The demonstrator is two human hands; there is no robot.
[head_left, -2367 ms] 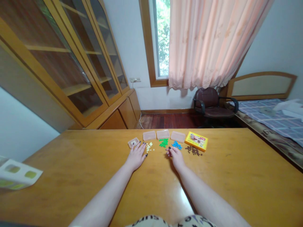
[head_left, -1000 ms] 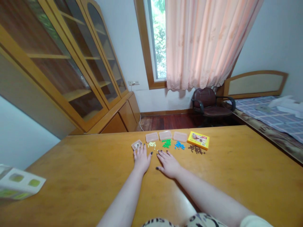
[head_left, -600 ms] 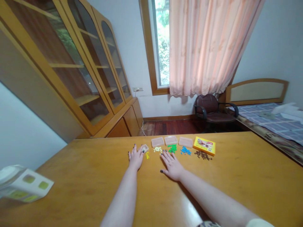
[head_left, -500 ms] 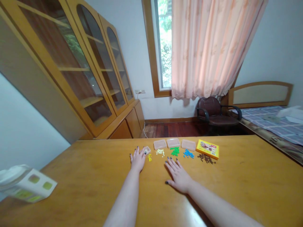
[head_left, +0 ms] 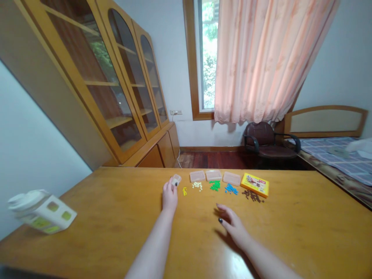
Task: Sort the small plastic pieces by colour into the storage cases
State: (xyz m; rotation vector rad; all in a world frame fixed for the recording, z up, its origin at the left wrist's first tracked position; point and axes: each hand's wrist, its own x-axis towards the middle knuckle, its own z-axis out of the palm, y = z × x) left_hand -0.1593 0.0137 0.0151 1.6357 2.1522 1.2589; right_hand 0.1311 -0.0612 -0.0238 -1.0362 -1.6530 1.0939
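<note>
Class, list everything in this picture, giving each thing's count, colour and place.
wooden table: one, orange-brown, across foreground
small clear plastic box: one, clear, row's left end
flat clear plastic trays: three, clear, row near far edge
piles of small pieces: five, yellow, cream, green, blue, brown, before the row
flat yellow box: one, yellow, right of trays
white carton: one, green patches, table's left
glass-fronted wooden cabinet: one, brown, left wall
pink curtain: one, at window
left hand: one, fingers pinching that box
right hand: one, open, near table's middle
</note>
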